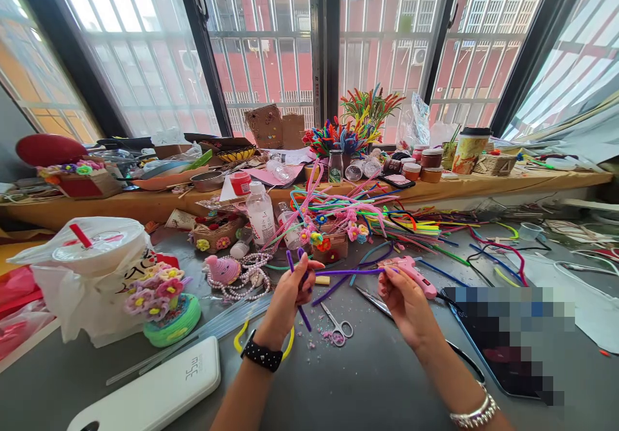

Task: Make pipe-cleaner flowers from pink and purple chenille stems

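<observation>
A purple pipe cleaner (345, 271) stretches level between my two hands over the grey table. My left hand (290, 289), with a black watch on its wrist, is closed round its bent end; purple lengths stick out above and below the fingers. The other end is pinched in the fingertips of my right hand (403, 302). Below the stretched piece lie small scissors (337, 324) among pink fuzz scraps. A pink glue gun (413, 275) rests just behind my right hand, and tweezers (373, 300) lie beside it.
A white power bank (155, 386) lies front left, near a green-based flower ornament (171, 318) and a bagged drink cup (97, 270). A phone (503, 347) is at right. Behind my hands are bottles (261, 215) and heaped pipe cleaners (411, 224); a crowded ledge (532, 182) runs below the windows.
</observation>
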`<action>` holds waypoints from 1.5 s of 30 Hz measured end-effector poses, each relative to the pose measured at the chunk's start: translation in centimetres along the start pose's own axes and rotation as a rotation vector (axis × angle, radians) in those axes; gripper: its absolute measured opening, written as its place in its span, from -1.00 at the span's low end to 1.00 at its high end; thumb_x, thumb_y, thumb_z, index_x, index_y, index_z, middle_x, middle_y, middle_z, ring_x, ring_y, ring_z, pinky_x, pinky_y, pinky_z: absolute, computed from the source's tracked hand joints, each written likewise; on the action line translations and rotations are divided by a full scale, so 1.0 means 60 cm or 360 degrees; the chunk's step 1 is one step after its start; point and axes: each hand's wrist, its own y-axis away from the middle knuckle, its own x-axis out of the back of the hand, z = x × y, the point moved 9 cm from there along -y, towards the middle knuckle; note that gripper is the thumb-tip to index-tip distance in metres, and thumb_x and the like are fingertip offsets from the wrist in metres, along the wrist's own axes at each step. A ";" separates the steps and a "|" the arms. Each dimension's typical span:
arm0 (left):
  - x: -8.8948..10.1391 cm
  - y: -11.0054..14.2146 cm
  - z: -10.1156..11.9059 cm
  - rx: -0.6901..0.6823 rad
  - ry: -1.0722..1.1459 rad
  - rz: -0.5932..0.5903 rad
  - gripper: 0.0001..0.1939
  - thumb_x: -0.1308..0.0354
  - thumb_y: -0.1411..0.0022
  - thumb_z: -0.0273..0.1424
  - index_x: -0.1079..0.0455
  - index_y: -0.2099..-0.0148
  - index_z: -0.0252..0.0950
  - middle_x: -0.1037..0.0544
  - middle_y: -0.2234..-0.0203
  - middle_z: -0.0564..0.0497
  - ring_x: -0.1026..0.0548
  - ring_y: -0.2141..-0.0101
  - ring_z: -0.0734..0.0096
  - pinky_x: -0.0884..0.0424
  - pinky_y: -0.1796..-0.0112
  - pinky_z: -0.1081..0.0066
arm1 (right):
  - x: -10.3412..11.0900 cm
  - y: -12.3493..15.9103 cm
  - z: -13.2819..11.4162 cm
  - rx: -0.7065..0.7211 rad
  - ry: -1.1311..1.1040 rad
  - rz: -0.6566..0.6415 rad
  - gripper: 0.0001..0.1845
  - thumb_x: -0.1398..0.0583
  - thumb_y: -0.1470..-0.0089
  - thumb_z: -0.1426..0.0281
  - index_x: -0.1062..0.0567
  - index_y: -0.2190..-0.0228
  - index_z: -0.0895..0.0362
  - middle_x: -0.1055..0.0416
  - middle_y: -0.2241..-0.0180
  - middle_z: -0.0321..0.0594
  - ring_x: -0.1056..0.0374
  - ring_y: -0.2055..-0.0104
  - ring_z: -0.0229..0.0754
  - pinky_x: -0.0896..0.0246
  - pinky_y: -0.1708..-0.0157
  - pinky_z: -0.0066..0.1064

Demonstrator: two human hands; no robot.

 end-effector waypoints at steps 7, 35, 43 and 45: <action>-0.007 -0.003 -0.012 0.0053 -0.0375 0.0099 -0.65 -0.22 0.22 -0.17 -0.32 0.49 -0.37 -0.29 0.79 0.18 0.05 0.81 0.77 0.23 0.73 0.57 | 0.007 -0.002 -0.008 0.0025 0.0043 0.0045 -0.86 -0.29 0.28 0.40 -0.51 0.52 0.14 -0.40 0.60 -0.33 -0.25 0.57 -0.40 -0.21 0.58 -0.65; -0.063 0.022 0.017 -0.0484 -0.0974 -0.0287 -0.72 -0.13 0.00 -0.35 -0.38 0.18 -0.28 -0.34 0.62 0.10 -0.29 0.58 0.52 -0.19 0.53 0.54 | -0.085 0.045 -0.009 0.0576 0.1593 -0.0510 -0.78 -0.05 -0.03 0.31 -0.45 0.38 0.12 -0.28 0.58 -0.29 -0.22 0.50 -0.25 -0.09 0.45 -0.46; -0.063 0.021 0.016 -0.0507 -0.1068 -0.0266 -0.80 -0.13 0.01 -0.32 -0.42 0.30 -0.30 -0.43 0.56 0.04 -0.35 0.52 0.44 -0.25 0.46 0.50 | -0.100 0.052 -0.015 0.0652 0.1679 -0.0570 -0.76 -0.04 -0.04 0.33 -0.48 0.42 0.12 -0.33 0.60 -0.27 -0.23 0.50 -0.22 -0.10 0.44 -0.44; -0.061 0.019 0.014 -0.0513 -0.1070 -0.0255 -0.83 -0.13 0.01 -0.32 -0.42 0.37 -0.31 -0.45 0.55 0.02 -0.38 0.51 0.43 -0.27 0.45 0.49 | -0.103 0.054 -0.014 0.0674 0.1727 -0.0598 -0.75 -0.03 -0.04 0.33 -0.48 0.41 0.11 -0.34 0.61 -0.27 -0.23 0.51 -0.22 -0.11 0.44 -0.43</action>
